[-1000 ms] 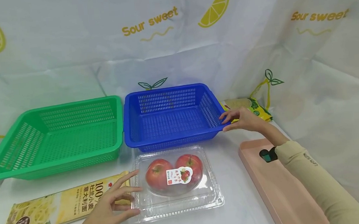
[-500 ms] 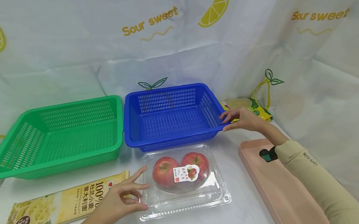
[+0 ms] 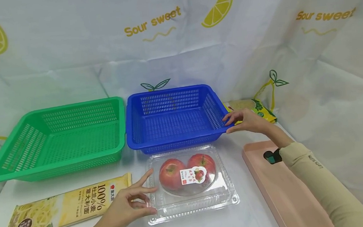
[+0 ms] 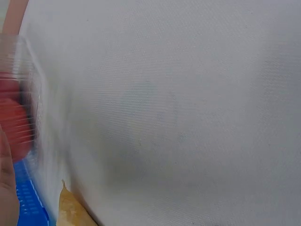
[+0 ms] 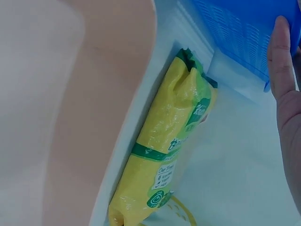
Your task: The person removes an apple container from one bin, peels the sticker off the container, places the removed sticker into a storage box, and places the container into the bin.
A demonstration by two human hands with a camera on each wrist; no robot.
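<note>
A clear plastic clamshell box holds red apples under a printed label, in front of the blue basket. My left hand touches the box's left edge, thumb and index finger spread apart along it. In the left wrist view the box is blurred at the left side. My right hand pinches the right front corner of the blue basket, thumb outside and fingers over the rim. The right wrist view shows that hand's thumb against the basket's outer wall.
Left of the blue basket stands a green basket. A yellow pasta packet lies in front of it. Behind my right hand is a yellow-green packet; a pink tray lies at the right, with a patterned curtain behind.
The apple box has slid to the right with my left hand against its left edge. My right hand and the blue basket have stayed in place.
</note>
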